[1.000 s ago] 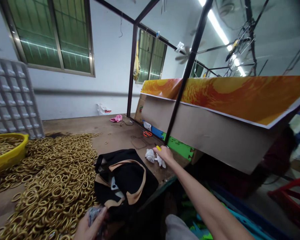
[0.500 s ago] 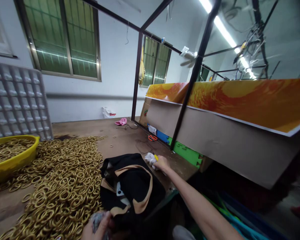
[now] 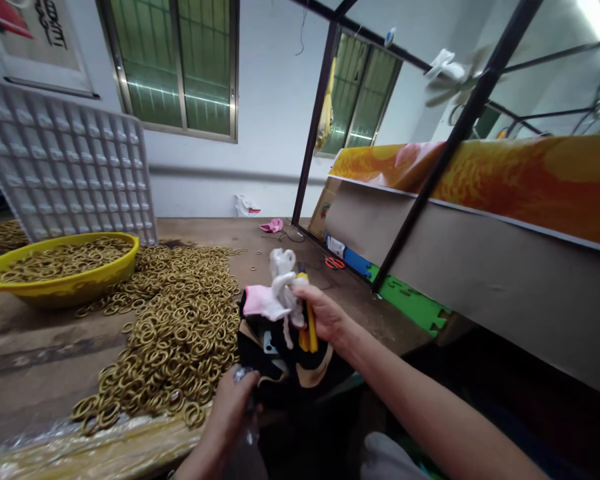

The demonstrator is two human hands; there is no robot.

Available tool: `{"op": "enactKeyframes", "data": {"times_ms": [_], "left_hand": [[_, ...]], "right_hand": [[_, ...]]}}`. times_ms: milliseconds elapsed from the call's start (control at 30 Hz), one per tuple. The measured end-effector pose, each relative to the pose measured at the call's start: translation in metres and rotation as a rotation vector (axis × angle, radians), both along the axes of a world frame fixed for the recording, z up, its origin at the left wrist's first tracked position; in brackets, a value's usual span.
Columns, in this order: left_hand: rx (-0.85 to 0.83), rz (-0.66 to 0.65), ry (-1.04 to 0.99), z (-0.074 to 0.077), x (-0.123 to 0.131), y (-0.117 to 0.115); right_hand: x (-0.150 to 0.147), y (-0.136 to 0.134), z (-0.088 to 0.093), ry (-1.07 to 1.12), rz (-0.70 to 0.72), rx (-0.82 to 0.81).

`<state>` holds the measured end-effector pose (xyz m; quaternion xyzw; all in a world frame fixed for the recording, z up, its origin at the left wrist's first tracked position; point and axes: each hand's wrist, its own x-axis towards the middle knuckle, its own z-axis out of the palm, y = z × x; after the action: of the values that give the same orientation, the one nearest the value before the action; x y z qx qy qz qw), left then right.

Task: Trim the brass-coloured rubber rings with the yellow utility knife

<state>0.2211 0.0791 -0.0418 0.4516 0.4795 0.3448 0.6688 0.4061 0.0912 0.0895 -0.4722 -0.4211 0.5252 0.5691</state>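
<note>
My right hand [image 3: 323, 317] is closed around yellow-handled pliers [image 3: 309, 333] together with white gloves [image 3: 281, 287], one with a pink cuff. It holds them above a black bag [image 3: 293, 363] with tan trim, which lies open at the edge of the work surface. Inside the bag's mouth shows a pale flat piece with a hole [image 3: 269, 342]. My left hand [image 3: 230, 403] is at the near left side of the bag, closed on crumpled clear plastic [image 3: 243, 375]. The gloves and my right arm hide part of the bag.
A heap of brass-coloured rings [image 3: 180, 320] spreads left of the bag. Behind it stand a yellow basin [image 3: 65, 290] of rings and a grey ribbed panel [image 3: 80, 173]. Orange-handled scissors [image 3: 335, 263] and a pink cloth item [image 3: 271, 226] lie farther back. A dark metal post [image 3: 430, 177] rises at right.
My right hand has lifted the gloves and pliers from the surface right of the bag and brought them over it. The view has turned left. My left hand still grips the plastic.
</note>
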Motion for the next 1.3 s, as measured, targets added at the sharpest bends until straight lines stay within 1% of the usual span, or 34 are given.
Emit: {"op": "enactKeyframes", "data": {"times_ms": [67,133,167,233,300,333,367,467,567,633,700,800,867,900,933,1000,1033,1067,1100,1133,1167,1200,1233,1267,1300], "left_hand": [[0.012,0.005,0.002,0.0,-0.002,0.0],[0.029,-0.01,-0.017,0.001,-0.004,0.0],[0.033,-0.016,-0.027,0.001,-0.005,0.0],[0.012,-0.017,-0.024,0.0,-0.006,-0.001],[-0.018,-0.014,0.0,-0.002,-0.006,-0.002],[-0.032,-0.012,0.005,-0.004,-0.005,-0.002],[-0.041,-0.006,-0.001,-0.005,-0.005,-0.002],[-0.065,0.036,-0.066,-0.008,-0.003,-0.004],[-0.077,0.06,-0.095,-0.006,0.003,-0.009],[-0.059,0.046,-0.079,-0.002,0.009,-0.013],[-0.012,0.026,-0.061,0.004,0.014,-0.015],[0.076,0.0,-0.041,0.012,0.017,-0.012],[0.137,-0.011,-0.015,0.014,0.017,-0.007],[0.164,-0.016,-0.004,0.014,0.016,-0.005],[0.184,-0.021,0.001,0.013,0.015,-0.003],[0.201,-0.024,0.009,0.009,0.014,-0.001],[0.2,-0.028,0.017,0.007,0.014,0.0],[0.193,-0.038,0.027,0.005,0.014,0.0],[0.184,-0.055,0.036,0.003,0.014,0.0],[0.172,-0.075,0.045,0.002,0.014,-0.001],[0.163,-0.096,0.053,0.002,0.014,-0.001],[0.157,-0.114,0.062,0.003,0.014,-0.001],[0.154,-0.126,0.074,0.003,0.014,-0.001],[0.148,-0.135,0.085,0.005,0.014,-0.001],[0.139,-0.146,0.086,0.006,0.015,-0.001]], "right_hand": [[-0.027,-0.004,-0.01,0.016,0.096,-0.079],[-0.045,-0.007,-0.023,-0.079,0.159,-0.127],[-0.051,-0.008,-0.03,-0.196,0.172,-0.134],[-0.054,-0.009,-0.042,-0.589,0.156,-0.15],[-0.047,-0.008,-0.049,-0.985,0.091,-0.166],[-0.042,-0.008,-0.05,-1.125,0.056,-0.173],[-0.035,-0.008,-0.05,-1.219,0.022,-0.179],[-0.013,-0.008,-0.047,-1.366,-0.082,-0.204],[0.008,-0.007,-0.044,-1.494,-0.164,-0.267],[0.018,-0.007,-0.042,-1.535,-0.167,-0.305],[0.025,-0.008,-0.039,-1.539,-0.139,-0.3],[0.028,-0.014,-0.032,-1.483,-0.092,-0.222],[0.025,-0.023,-0.026,-1.416,-0.062,-0.159],[0.023,-0.028,-0.023,-1.316,-0.049,-0.112],[0.02,-0.034,-0.019,-1.163,-0.047,-0.053],[0.014,-0.045,-0.008,-0.781,-0.101,0.094],[0.013,-0.05,-0.001,-0.61,-0.159,0.171],[0.014,-0.054,0.006,-0.498,-0.236,0.237],[0.016,-0.057,0.014,-0.468,-0.327,0.29],[0.02,-0.059,0.022,-0.499,-0.418,0.329],[0.025,-0.06,0.028,-0.586,-0.491,0.353],[0.03,-0.06,0.031,-0.718,-0.535,0.355],[0.035,-0.06,0.031,-0.878,-0.551,0.33],[0.039,-0.06,0.027,-1.043,-0.537,0.276],[0.04,-0.059,0.019,-1.189,-0.498,0.199]]}}
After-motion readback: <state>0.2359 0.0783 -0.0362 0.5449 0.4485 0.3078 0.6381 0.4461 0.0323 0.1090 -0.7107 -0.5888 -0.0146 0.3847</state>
